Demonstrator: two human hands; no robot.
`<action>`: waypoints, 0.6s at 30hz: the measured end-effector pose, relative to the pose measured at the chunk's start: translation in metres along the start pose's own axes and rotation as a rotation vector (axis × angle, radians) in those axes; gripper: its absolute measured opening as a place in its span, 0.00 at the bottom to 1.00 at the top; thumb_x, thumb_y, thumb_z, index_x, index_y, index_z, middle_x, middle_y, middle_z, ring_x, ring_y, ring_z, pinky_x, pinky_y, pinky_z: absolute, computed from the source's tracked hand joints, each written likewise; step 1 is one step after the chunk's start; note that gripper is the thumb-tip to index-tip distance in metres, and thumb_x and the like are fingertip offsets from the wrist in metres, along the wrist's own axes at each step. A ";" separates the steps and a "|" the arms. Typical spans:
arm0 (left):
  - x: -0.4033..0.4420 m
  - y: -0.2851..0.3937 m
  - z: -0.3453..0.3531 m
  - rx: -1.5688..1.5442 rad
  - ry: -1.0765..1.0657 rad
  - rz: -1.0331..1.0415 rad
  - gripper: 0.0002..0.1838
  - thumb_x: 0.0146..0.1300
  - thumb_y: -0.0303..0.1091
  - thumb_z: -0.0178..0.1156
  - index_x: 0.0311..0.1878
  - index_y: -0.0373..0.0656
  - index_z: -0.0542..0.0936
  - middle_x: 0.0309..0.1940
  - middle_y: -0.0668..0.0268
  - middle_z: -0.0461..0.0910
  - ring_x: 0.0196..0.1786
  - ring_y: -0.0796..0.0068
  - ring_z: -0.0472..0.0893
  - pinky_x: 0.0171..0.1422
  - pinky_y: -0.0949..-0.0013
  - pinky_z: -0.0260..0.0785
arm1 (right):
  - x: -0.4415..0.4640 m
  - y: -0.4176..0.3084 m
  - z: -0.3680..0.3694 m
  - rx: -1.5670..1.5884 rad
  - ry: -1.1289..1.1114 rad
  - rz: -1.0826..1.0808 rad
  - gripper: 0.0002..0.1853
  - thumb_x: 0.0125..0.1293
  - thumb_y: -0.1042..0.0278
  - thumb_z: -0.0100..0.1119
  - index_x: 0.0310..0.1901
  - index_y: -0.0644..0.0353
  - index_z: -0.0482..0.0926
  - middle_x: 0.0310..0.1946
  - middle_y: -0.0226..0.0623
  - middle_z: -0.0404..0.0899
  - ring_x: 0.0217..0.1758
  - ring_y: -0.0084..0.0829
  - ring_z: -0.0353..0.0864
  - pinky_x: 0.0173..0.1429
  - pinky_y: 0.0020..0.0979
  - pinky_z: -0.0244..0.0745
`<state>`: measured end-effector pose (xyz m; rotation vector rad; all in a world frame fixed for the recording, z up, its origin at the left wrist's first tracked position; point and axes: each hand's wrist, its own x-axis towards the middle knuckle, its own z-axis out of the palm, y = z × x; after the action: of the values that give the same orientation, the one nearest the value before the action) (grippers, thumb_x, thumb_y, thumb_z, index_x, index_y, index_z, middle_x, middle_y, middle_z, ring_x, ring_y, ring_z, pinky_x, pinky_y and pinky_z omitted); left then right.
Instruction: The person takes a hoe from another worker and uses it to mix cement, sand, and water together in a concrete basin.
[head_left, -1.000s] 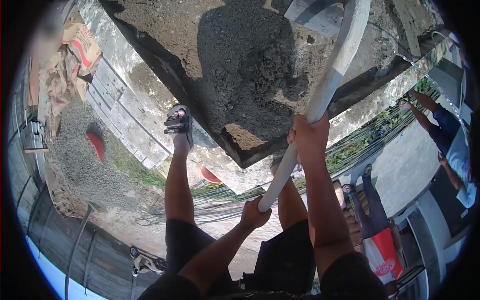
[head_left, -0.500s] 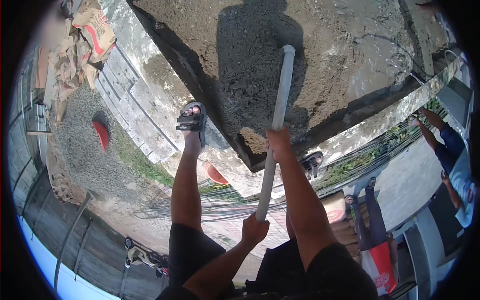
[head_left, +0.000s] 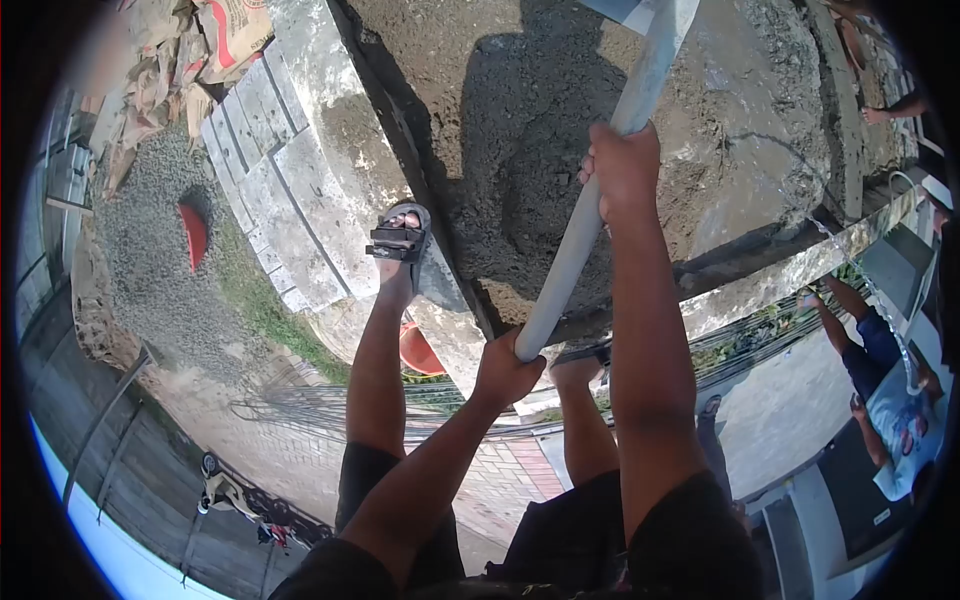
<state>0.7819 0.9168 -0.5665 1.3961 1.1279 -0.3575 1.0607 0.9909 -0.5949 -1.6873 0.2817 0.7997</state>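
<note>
From afar, I see the left hand [head_left: 508, 370] and right hand [head_left: 625, 168], fingers clamped around a long, pale-grey round handle [head_left: 568, 270] (left hand at its near end), slanting above rough grey-brown mix [head_left: 740, 180].

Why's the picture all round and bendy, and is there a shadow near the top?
Head view: black corners and curved edges, probably from a very wide lens; head view: yes, a dark, person-shaped shadow lies on the grey mix; head view: a hazy smear beside the sacks, upper left, but the handle looks fairly clear.
</note>
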 end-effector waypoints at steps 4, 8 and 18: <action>-0.060 -0.075 0.035 -0.022 -0.092 -0.427 0.17 0.51 0.38 0.64 0.37 0.32 0.79 0.29 0.45 0.82 0.38 0.46 0.84 0.46 0.53 0.74 | 0.001 0.187 0.003 -0.368 -0.029 0.416 0.20 0.60 0.76 0.61 0.51 0.71 0.67 0.22 0.37 0.69 0.18 0.29 0.71 0.21 0.37 0.69; -0.140 -0.073 0.025 0.141 -0.207 -0.595 0.15 0.52 0.36 0.64 0.35 0.33 0.78 0.31 0.44 0.82 0.40 0.41 0.83 0.45 0.49 0.74 | -0.091 0.276 -0.028 -0.365 -0.014 0.525 0.17 0.56 0.75 0.63 0.45 0.66 0.68 0.22 0.39 0.71 0.15 0.31 0.71 0.16 0.39 0.66; -0.218 -0.101 0.028 0.314 -0.286 -0.407 0.12 0.54 0.34 0.62 0.40 0.39 0.79 0.30 0.47 0.83 0.38 0.40 0.83 0.43 0.45 0.77 | -0.196 0.117 -0.099 -0.013 0.230 0.603 0.15 0.57 0.81 0.55 0.45 0.63 0.64 0.19 0.33 0.66 0.12 0.25 0.68 0.14 0.30 0.64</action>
<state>0.6110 0.7819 -0.4606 1.3217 1.1439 -1.0303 0.8841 0.8213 -0.5520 -1.7241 0.9782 1.0406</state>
